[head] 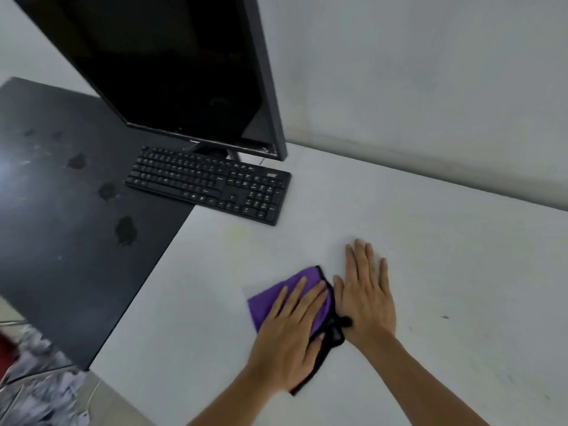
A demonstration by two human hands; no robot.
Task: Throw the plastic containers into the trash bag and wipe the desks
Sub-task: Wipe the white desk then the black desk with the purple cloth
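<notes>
A purple cloth (267,298) with a black edge lies flat on the white desk (430,272). My left hand (289,333) presses down on it with straight fingers spread over the cloth. My right hand (365,290) lies flat on the bare desk right beside the cloth, its wrist over the cloth's black edge. No plastic container or trash bag is in view.
A black keyboard (212,184) lies in front of a dark monitor (172,66), across the joint between the white desk and a black desk (61,226). The black desk shows damp patches and smears. A grey wall stands behind. Blurred clutter lies at the lower left.
</notes>
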